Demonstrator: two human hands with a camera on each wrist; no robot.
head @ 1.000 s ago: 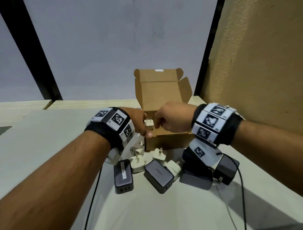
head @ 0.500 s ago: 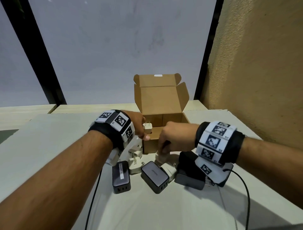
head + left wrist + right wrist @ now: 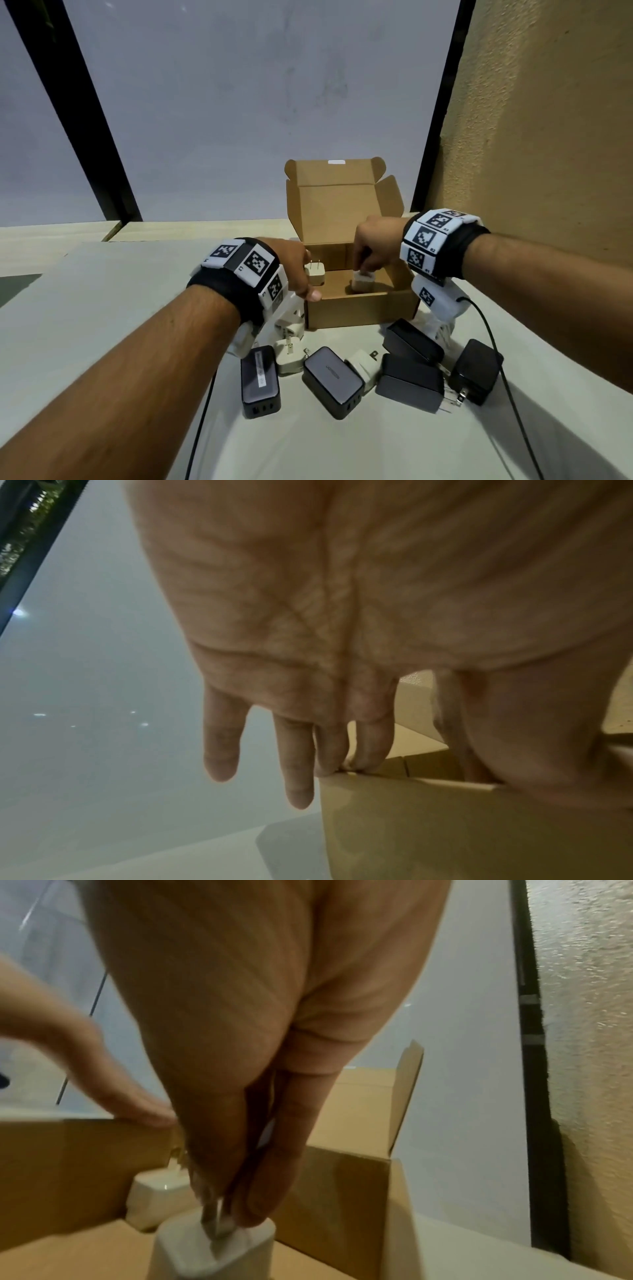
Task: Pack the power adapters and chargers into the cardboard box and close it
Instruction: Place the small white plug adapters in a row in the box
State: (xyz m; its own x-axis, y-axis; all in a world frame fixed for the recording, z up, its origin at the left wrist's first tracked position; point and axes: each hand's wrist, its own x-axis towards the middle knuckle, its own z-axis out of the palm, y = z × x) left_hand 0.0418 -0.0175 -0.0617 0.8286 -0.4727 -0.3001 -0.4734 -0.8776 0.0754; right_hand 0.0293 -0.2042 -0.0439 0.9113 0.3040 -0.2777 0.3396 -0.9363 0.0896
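Observation:
The open cardboard box (image 3: 363,311) stands mid-table with its lid upright. My right hand (image 3: 373,246) reaches into it and pinches a white charger (image 3: 363,284) by its prongs; the right wrist view shows the fingers (image 3: 260,1191) round the prongs and the charger's body (image 3: 212,1250) low over the box floor. A second white charger (image 3: 315,275) stands prongs-up inside against the left wall (image 3: 68,1164), with no hand on it (image 3: 154,1194). My left hand (image 3: 291,263) is at the box's left front corner, with straight fingertips (image 3: 329,750) on the rim (image 3: 445,826).
In front of the box lies a pile of several dark adapters (image 3: 260,380) (image 3: 334,380) (image 3: 409,383) (image 3: 474,371) and white chargers (image 3: 287,356) (image 3: 364,366). Black wrist cables (image 3: 202,411) (image 3: 503,377) trail over the table (image 3: 102,291). A rough wall (image 3: 548,137) rises close on the right.
My right hand dipped to the pile, took a white charger and carried it into the box. My left hand let go of its white charger, which now stands inside.

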